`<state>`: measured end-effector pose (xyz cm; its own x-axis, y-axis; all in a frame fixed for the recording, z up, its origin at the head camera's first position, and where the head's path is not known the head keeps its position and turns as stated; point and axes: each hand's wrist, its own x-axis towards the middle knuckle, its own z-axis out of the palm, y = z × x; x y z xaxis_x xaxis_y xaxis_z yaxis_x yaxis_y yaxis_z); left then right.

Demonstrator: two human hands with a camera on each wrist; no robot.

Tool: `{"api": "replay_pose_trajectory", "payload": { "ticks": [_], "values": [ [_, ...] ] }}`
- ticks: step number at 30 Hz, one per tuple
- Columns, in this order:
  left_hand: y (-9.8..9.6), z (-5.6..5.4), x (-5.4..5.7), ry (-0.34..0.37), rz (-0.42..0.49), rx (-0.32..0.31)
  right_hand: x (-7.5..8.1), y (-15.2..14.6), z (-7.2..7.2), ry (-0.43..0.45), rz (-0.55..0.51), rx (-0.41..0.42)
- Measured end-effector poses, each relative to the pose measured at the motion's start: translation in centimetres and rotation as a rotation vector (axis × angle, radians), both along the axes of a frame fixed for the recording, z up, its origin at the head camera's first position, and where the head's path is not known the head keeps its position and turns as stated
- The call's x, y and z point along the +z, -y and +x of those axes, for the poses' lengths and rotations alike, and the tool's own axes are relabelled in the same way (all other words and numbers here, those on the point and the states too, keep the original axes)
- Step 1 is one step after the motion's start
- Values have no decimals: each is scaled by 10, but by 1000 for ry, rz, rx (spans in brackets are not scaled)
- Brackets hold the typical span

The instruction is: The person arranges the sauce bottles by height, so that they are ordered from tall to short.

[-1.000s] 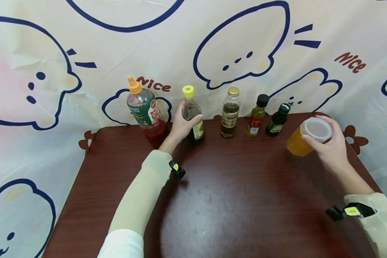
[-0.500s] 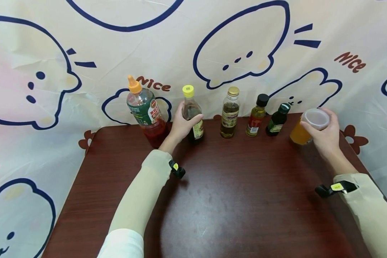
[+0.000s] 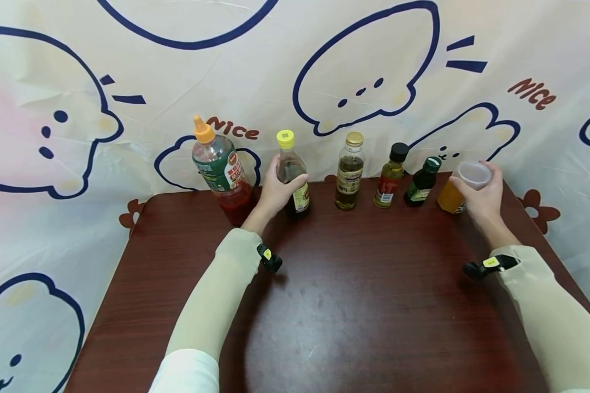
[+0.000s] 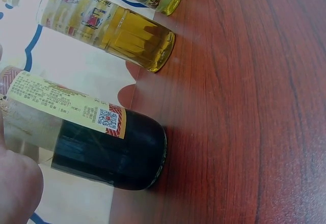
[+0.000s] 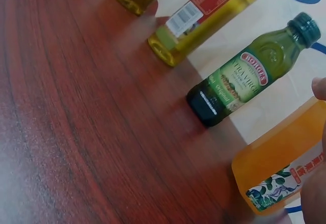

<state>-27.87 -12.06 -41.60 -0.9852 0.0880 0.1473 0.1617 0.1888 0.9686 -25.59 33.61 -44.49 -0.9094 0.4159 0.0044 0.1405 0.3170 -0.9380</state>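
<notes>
My left hand (image 3: 276, 192) grips a glass bottle of dark sauce (image 4: 109, 152) with a yellow cap, which stands upright near the back edge of the table. At the right end of the row, my right hand (image 3: 487, 199) holds a jar of orange liquid (image 5: 275, 158) with a whitish lid, thumb and fingers around its upper part. The jar's base is at the tabletop, close beside a small green olive oil bottle (image 5: 249, 74). In the right wrist view only parts of the right hand show at the edge.
A large squeeze bottle of red sauce (image 3: 223, 174) with an orange nozzle stands left of my left hand. Between the hands are a gold-capped oil bottle (image 3: 349, 174) and a black-capped oil bottle (image 3: 390, 177). A patterned cloth (image 3: 364, 43) hangs behind the dark wooden table (image 3: 354, 300).
My right hand has carried the orange jar left and back, toward the small green bottle at the row's end. The left hand stays still on the dark sauce bottle.
</notes>
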Motion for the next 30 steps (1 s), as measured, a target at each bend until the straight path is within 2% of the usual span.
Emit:
{"api": "replay_pose_trajectory", "payload": {
  "ticks": [7, 14, 20, 30],
  "values": [
    [-1, 0, -1, 5, -11, 2, -4, 2, -5, -24, -12, -29],
    [1, 1, -1, -22, 10, -3, -6, 2, -13, -45, -6, -33],
    [1, 2, -1, -13, -12, 2, -6, 1, -17, -37, 0, -21],
    [2, 2, 3, -15, -36, -10, -4, -1, -16, -16, 47, 25]
  ]
}}
